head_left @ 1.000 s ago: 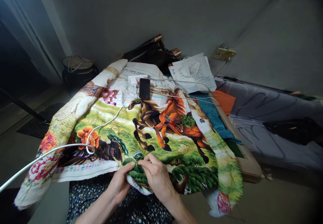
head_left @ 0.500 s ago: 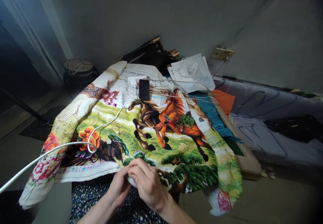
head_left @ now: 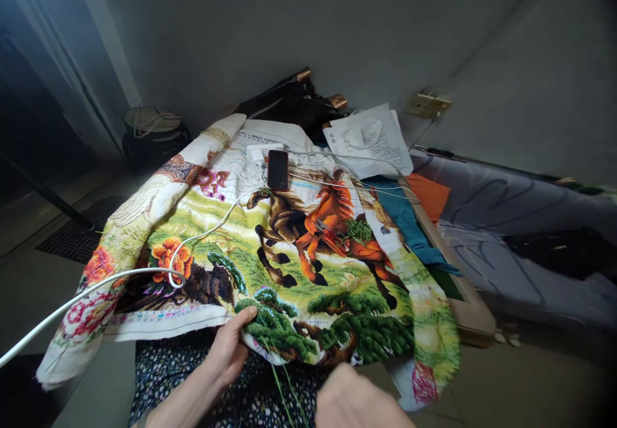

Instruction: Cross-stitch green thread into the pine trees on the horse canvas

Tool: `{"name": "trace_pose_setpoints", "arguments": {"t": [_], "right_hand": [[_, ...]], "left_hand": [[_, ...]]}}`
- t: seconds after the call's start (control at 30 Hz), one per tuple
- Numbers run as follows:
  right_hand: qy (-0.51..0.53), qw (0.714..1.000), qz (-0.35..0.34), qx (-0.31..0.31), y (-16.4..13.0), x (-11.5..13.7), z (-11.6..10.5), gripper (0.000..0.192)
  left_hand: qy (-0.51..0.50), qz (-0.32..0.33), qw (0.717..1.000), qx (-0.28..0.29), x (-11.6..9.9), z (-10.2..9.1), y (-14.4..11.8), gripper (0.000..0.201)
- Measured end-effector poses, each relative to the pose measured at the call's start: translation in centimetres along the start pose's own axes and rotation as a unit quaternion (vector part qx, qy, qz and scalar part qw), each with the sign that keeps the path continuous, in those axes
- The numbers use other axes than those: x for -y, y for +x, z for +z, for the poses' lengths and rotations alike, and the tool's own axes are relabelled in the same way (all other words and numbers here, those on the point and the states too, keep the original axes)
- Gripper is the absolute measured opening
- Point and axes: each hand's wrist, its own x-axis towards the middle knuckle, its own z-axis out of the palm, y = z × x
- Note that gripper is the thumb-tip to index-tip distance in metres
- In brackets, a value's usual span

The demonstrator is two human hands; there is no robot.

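Note:
A large cross-stitch cloth [head_left: 231, 222] with horses, flowers and green trees lies spread over my lap and the surface in front. My left hand [head_left: 230, 346] pinches its near edge, thumb on top and fingers underneath. Green threads [head_left: 283, 392] hang from that edge over my dark patterned clothing [head_left: 183, 364]. At the bottom, apart from the cloth, my right hand [head_left: 357, 399] is curled and blurred; its fingertips and anything in them are hidden. On the stitched horses rest red-handled scissors [head_left: 325, 229] and a bundle of green thread [head_left: 357, 230].
A phone [head_left: 278, 169] lies on the cloth's far part beside a white device [head_left: 263, 151]. Its white cable [head_left: 212, 229] loops across the left side. White packets [head_left: 369, 142], teal fabric [head_left: 409, 222] and a wall socket [head_left: 428, 103] are behind at right.
My hands were together at the cloth's near edge. The right hand has moved away down and right, the green threads now show, and the cloth's near edge lies flatter.

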Motion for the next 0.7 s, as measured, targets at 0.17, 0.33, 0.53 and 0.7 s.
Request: {"name": "trace_pose_setpoints", "arguments": {"t": [0.17, 0.33, 0.53, 0.7], "right_hand": [[-0.009, 0.995, 0.098, -0.019, 5.5, -2.3, 2.7, 0.022], [-0.035, 0.99, 0.135, -0.017, 6.8, -4.4, 4.3, 0.026], [-0.021, 0.992, 0.121, -0.003, 6.6, -4.4, 4.0, 0.027], [-0.079, 0.992, 0.098, 0.015, 6.7, -4.6, 4.1, 0.025]], "left_hand": [[-0.002, -0.01, 1.0, 0.006, -0.2, 0.2, -0.2, 0.017], [0.009, -0.004, 1.0, -0.003, -0.1, 0.1, -0.2, 0.018], [0.007, -0.007, 1.0, -0.009, 0.0, 0.0, -0.1, 0.02], [0.002, -0.009, 1.0, -0.004, -0.2, 0.2, -0.2, 0.019]]}}
